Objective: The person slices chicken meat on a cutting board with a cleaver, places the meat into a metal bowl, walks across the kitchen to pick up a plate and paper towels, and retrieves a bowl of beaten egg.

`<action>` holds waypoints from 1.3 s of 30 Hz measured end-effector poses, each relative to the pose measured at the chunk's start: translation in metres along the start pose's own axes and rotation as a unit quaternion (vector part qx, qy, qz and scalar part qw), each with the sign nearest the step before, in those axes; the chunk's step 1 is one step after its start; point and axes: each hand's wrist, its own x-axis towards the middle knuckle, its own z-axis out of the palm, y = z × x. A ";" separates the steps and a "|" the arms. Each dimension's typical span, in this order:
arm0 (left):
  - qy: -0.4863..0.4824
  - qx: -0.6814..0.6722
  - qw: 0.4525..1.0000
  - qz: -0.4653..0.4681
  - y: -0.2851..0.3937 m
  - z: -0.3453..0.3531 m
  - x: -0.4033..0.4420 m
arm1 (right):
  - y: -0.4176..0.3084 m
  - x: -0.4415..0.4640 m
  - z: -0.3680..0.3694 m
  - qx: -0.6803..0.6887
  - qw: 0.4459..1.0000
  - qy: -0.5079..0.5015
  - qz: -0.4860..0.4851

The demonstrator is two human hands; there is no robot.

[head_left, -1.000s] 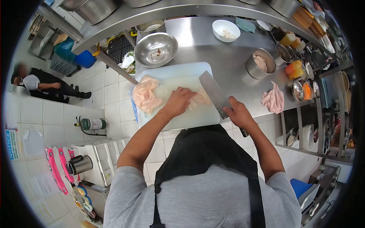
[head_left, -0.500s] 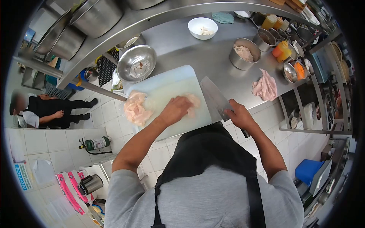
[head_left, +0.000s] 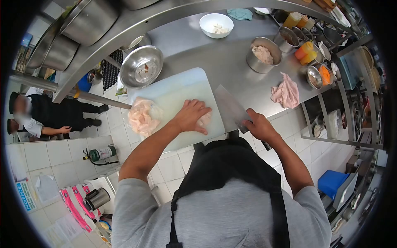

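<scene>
My left hand [head_left: 191, 117] is over a small piece of pale raw meat [head_left: 205, 120], its fingers and thumb spread around the piece; part of the meat is hidden beneath it. Both are on a white cutting board [head_left: 182, 89]. In my right hand [head_left: 259, 126] is the handle of a broad-bladed kitchen knife [head_left: 230, 106], its blade lying flat-looking just beyond the board's right edge. A larger heap of pale raw meat [head_left: 143, 117], partly on clear plastic, sits at the board's left side.
A steel bowl [head_left: 142, 66] stands behind the board. Farther back are a white bowl [head_left: 216, 25], a steel pot of meat [head_left: 264, 55] and a pink cloth [head_left: 285, 91]. A steel shelf [head_left: 136, 27] runs overhead. Two people [head_left: 53, 113] are at the left.
My left hand has spread its fingers over the small meat piece, where they were closer together before. The right hand keeps the knife nearly still. A second person shows at the left.
</scene>
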 end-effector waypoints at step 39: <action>0.370 0.031 0.884 -0.283 0.013 0.072 0.016 | -0.072 0.019 0.040 -0.184 0.976 -0.078 -0.091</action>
